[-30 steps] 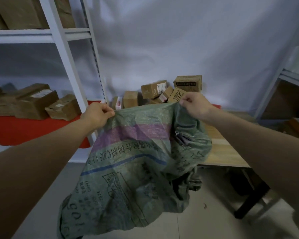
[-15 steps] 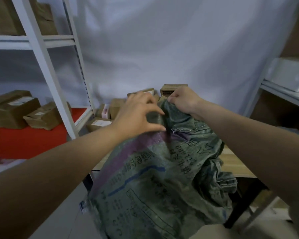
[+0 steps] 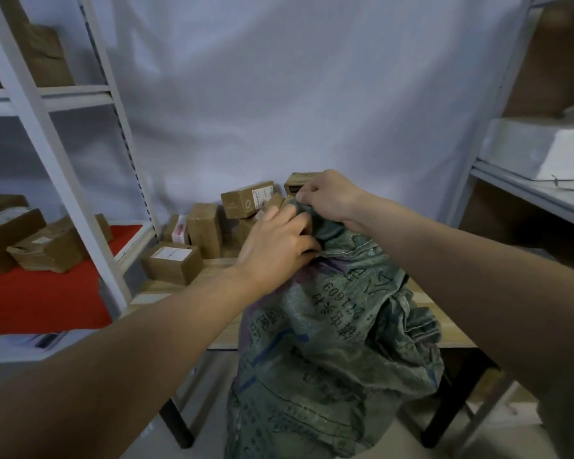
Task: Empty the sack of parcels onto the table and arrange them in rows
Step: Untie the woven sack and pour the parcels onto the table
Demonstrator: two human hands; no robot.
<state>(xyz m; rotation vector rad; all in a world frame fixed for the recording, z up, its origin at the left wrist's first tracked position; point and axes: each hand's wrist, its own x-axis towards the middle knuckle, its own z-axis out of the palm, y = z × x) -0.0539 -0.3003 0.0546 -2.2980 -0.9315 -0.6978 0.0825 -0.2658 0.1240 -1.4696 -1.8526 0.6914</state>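
Observation:
A green woven sack (image 3: 328,332) with printed lettering hangs limp over the front edge of the wooden table (image 3: 159,288), bunched at its top. My right hand (image 3: 328,195) grips the gathered top of the sack above the table. Just left of it, my left hand (image 3: 275,241) holds the sack's cloth, fingers curled into the folds. Behind the hands several brown cardboard parcels (image 3: 206,228) lie in a loose heap at the back of the table, one small box (image 3: 173,261) nearest the left edge.
A white metal shelf unit (image 3: 63,180) stands at the left, with brown boxes (image 3: 43,246) on a red shelf surface. Another shelf at the right carries a white foam box (image 3: 537,145). A grey cloth backdrop hangs behind the table. The table's dark legs and grey floor lie below.
The sack was held spread wide between both hands a second ago. My left hand has moved right to meet my right hand, bunching the sack's top over the table.

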